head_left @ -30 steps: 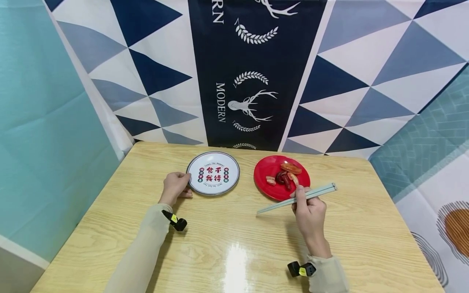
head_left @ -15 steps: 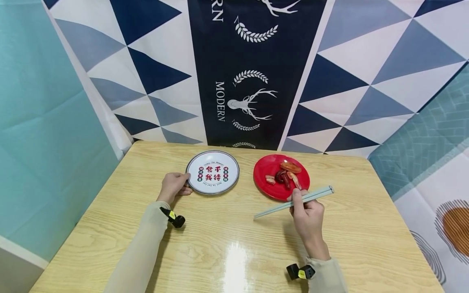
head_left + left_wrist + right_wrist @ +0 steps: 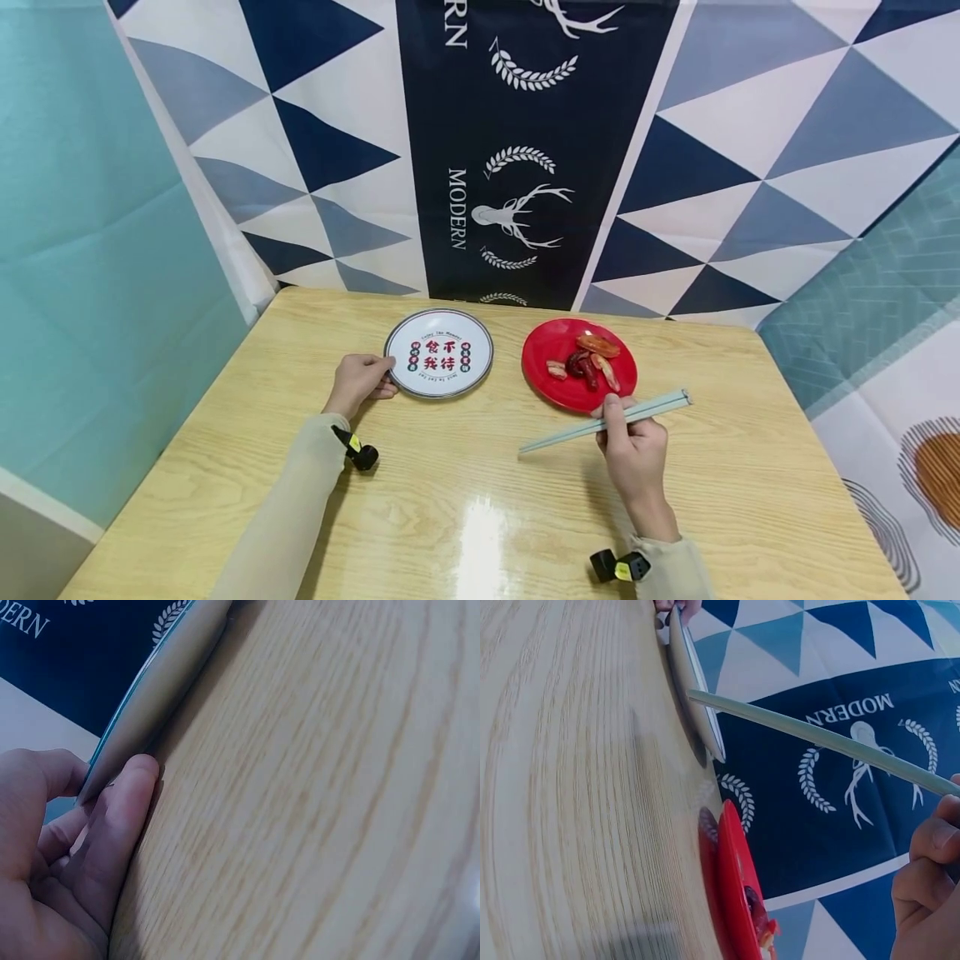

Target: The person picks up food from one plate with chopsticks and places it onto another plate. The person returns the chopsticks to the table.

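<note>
My left hand (image 3: 358, 385) pinches the left rim of a white plate (image 3: 438, 385) with red lettering and a dark edge line. In the left wrist view, the thumb is over that plate's rim (image 3: 154, 697) and other fingers are beneath. My right hand (image 3: 634, 446) grips a pair of pale green chopsticks (image 3: 570, 432), held together, tips pointing left above the table. Beyond that hand lies a red plate (image 3: 539, 350). Pieces of food lie on it: an orange-brown slice (image 3: 597, 346), a dark red piece (image 3: 582, 367), a pale shrimp-like piece (image 3: 606, 372) and a small pinkish piece (image 3: 556, 369).
Both plates rest near the far edge of a light wooden table (image 3: 420, 500), a gap between them. Behind stands a patterned cloth backdrop (image 3: 517, 117), with a teal sheet (image 3: 112, 250) on the left. Small black devices (image 3: 619, 567) are worn at both wrists.
The right hand with the chopsticks has drawn slightly back from the food, and the chopstick tips have lowered a little. The left hand stays on the white plate. The view has shifted slightly.
</note>
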Tool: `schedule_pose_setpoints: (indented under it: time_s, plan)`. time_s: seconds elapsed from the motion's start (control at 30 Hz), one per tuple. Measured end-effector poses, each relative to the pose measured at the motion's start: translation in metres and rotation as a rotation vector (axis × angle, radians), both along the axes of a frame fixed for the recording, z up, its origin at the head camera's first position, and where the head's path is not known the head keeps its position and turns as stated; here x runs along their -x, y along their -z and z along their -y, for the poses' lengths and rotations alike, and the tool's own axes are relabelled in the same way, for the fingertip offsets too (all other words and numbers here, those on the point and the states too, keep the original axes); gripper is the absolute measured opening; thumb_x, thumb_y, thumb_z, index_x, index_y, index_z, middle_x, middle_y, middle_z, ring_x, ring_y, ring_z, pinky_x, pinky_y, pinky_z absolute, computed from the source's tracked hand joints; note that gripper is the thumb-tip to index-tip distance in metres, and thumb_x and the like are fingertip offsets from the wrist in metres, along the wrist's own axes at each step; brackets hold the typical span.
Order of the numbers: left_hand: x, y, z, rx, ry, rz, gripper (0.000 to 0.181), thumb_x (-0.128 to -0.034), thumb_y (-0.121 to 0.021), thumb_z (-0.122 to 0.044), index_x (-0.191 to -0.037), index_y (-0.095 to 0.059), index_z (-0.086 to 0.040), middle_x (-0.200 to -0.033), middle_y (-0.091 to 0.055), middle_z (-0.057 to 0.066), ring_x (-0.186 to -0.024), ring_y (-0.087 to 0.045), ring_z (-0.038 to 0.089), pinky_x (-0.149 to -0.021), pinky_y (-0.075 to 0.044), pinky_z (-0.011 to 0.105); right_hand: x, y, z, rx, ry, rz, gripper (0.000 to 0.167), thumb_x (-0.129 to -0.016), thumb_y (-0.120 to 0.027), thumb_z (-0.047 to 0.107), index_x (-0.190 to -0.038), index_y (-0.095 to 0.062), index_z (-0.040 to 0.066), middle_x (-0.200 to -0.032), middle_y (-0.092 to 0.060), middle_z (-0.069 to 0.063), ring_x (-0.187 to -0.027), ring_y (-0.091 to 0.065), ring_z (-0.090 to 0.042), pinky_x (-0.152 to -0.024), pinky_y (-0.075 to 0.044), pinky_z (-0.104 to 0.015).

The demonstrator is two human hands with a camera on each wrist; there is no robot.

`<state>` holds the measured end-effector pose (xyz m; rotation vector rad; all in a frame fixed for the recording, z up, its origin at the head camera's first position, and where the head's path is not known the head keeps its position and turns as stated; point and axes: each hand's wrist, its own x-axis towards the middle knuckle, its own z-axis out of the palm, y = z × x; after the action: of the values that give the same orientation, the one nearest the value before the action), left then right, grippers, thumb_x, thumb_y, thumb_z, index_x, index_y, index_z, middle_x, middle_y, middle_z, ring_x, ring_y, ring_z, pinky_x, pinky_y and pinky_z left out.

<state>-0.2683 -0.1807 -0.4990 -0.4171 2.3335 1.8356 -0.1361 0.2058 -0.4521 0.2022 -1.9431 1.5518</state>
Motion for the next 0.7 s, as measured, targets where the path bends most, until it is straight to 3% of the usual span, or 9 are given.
schedule_pose_setpoints:
  time_s: [0.43, 0.7]
  plan:
    - [0.0032, 0.0033, 0.0008, -0.005, 0.021, 0.000, 0.035, -0.1011, -0.065, -0.028, -0.109, -0.072, 0.005, -0.077, -0.068, 0.009, -0.062, -0.073, 0.015, -0.067, -0.068, 0.030, 0.0030, 0.0027, 0.0004, -0.035, -0.014, 0.005, 0.036, -0.105, -0.053, 0.000, -0.072, -0.067, 0.000, -0.050, -0.055, -0.005, -0.043, -0.047, 0.001, -0.037, -0.039, -0.014]
    - [0.0021, 0.0037, 0.0052, -0.010, 0.047, -0.001, 0.036, -0.1027, -0.063, -0.029, -0.110, -0.071, 0.006, -0.076, -0.068, 0.008, -0.061, -0.073, 0.014, -0.066, -0.068, 0.031, 0.0017, 0.0040, 0.0033, 0.005, -0.013, 0.019, 0.037, -0.104, -0.053, -0.002, -0.070, -0.067, 0.000, -0.049, -0.054, -0.005, -0.042, -0.046, 0.000, -0.036, -0.038, -0.014]
